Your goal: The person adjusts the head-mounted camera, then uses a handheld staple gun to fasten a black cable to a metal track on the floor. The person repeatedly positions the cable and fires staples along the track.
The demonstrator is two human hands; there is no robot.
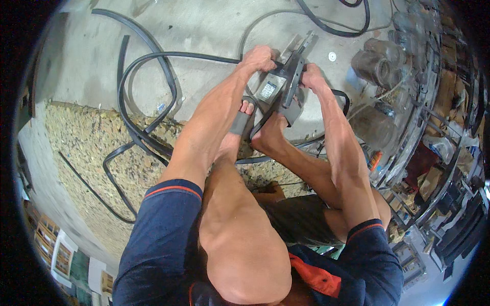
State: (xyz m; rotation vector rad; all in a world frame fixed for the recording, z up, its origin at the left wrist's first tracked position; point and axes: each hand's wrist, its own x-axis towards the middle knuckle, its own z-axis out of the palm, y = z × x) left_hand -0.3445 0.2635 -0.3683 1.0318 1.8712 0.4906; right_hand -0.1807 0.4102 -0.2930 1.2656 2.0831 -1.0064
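Between my hands, on the concrete floor, stands a metal hand-operated device point(294, 78) with a long bar and a labelled flat metal plate point(269, 88). My left hand point(261, 58) is closed around a black rubber strip point(203, 57) where it meets the device's left side. Against the right side of the device rests my right hand point(313, 77), fingers curled; what they grip is hidden behind the bar. The strip loops away to the left over the floor. My sandalled feet point(245, 114) are just below the device.
More black strips point(147, 34) curl over the floor and the pebbled ground point(92, 141). Dusty rounded containers point(377, 63) stand at the right, beside metal racks point(432, 114) with mixed scrap. A thin hose point(264, 17) runs behind the device. A small white disc point(332, 56) lies near my right hand.
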